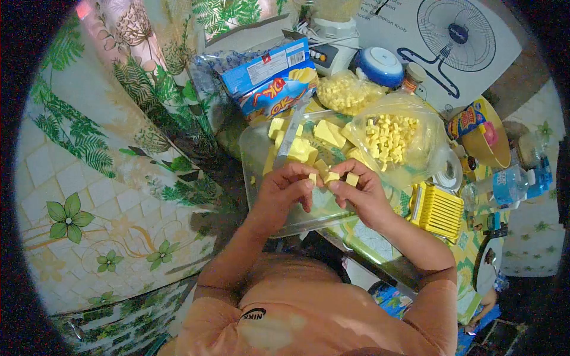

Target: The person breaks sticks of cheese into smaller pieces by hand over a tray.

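Observation:
My left hand (284,191) pinches a small yellow piece (312,177), which looks like dough, between thumb and fingers. Close beside it, my right hand (363,193) is closed on a yellow piece (332,177), with another yellow piece (352,178) at its fingers. Both hands are over a transparent plastic tray (246,172). Larger yellow blocks (328,134) lie in the tray beyond my fingers. A knife (290,135) rests among them, its lower end near my left hand. An open plastic bag (415,118) of small cut yellow pieces (392,137) lies at the tray's right side.
Behind the tray are a blue box (270,77), a blender base (332,44), a second bag of yellow bits (347,92) and a blue bowl (380,65). To the right are a yellow ridged plastic tool (439,212), a water bottle (504,187) and a yellow tub (487,139).

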Action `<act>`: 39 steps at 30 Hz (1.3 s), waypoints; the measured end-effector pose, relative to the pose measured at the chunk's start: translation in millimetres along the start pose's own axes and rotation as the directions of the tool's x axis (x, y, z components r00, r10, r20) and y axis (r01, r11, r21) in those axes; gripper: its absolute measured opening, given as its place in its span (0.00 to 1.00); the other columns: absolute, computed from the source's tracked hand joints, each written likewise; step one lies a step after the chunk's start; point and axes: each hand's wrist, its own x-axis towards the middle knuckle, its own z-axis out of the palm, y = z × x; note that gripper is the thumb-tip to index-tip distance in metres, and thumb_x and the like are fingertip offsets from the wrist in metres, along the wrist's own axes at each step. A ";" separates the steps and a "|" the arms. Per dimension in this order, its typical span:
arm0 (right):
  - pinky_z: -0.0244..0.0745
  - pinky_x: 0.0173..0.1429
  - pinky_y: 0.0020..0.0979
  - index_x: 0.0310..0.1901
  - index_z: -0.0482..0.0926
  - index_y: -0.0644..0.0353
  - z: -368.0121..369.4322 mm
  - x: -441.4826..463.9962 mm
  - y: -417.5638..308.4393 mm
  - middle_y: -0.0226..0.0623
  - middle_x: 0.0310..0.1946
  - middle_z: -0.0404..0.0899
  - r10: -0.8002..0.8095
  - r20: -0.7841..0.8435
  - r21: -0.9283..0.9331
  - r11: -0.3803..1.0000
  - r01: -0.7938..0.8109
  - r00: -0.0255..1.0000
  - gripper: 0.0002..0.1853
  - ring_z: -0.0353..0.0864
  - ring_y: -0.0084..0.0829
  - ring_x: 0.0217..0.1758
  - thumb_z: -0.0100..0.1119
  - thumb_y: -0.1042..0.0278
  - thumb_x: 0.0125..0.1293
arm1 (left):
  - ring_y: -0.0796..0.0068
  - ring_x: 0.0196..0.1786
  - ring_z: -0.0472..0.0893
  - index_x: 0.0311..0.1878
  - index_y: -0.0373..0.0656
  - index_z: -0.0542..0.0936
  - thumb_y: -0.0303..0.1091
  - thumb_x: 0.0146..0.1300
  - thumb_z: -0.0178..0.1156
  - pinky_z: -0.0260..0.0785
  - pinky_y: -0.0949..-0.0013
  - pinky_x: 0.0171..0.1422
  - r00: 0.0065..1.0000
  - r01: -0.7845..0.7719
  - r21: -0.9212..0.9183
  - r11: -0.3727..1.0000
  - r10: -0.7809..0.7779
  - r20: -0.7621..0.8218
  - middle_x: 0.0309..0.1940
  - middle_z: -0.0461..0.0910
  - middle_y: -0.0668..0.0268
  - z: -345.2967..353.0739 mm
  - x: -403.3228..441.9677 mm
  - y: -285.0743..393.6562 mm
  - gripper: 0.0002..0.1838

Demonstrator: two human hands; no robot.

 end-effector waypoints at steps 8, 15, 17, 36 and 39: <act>0.62 0.25 0.17 0.43 0.74 0.61 6.5 -0.2 -8.1 0.24 0.28 0.69 -0.040 -0.006 -0.083 0.996 0.040 0.999 0.13 0.66 0.13 0.24 0.62 0.73 0.57 | 0.78 0.22 0.73 0.48 0.39 0.73 0.33 0.64 0.51 0.68 0.73 0.25 0.996 0.088 -0.117 0.989 -0.088 0.000 0.32 0.75 0.65 4.8 -0.4 10.4 0.12; 0.63 0.27 0.16 0.42 0.77 0.59 5.7 0.1 -4.9 0.25 0.32 0.75 -0.059 0.025 -0.195 0.979 0.063 0.998 0.12 0.67 0.12 0.27 0.64 0.70 0.57 | 0.82 0.19 0.71 0.45 0.39 0.73 0.34 0.61 0.58 0.65 0.77 0.20 0.999 0.005 0.090 0.996 -0.010 0.050 0.27 0.74 0.69 1.7 1.0 -2.0 0.12; 0.62 0.27 0.16 0.42 0.77 0.59 6.9 -1.8 -8.1 0.24 0.31 0.74 -0.014 0.020 -0.190 0.982 0.017 1.000 0.12 0.67 0.12 0.26 0.64 0.69 0.57 | 0.83 0.19 0.70 0.44 0.40 0.73 0.34 0.60 0.59 0.65 0.76 0.20 0.999 0.019 0.062 0.998 -0.021 0.035 0.26 0.73 0.70 3.6 0.3 -2.8 0.12; 0.61 0.24 0.17 0.47 0.77 0.61 7.6 -0.7 -11.4 0.26 0.32 0.77 0.064 0.023 -0.045 0.997 -0.062 0.998 0.12 0.66 0.13 0.22 0.56 0.68 0.63 | 0.76 0.21 0.75 0.45 0.36 0.74 0.41 0.64 0.51 0.70 0.71 0.23 0.988 0.151 -0.179 0.972 -0.145 0.043 0.30 0.76 0.63 -0.7 3.9 0.5 0.17; 0.61 0.24 0.17 0.43 0.77 0.61 8.3 1.0 -9.0 0.26 0.32 0.77 -0.014 0.007 -0.050 0.999 0.014 1.000 0.09 0.66 0.13 0.23 0.56 0.69 0.63 | 0.74 0.22 0.75 0.48 0.36 0.72 0.42 0.64 0.51 0.72 0.68 0.24 0.984 0.180 -0.219 0.959 -0.172 0.051 0.31 0.76 0.62 3.0 3.0 5.0 0.18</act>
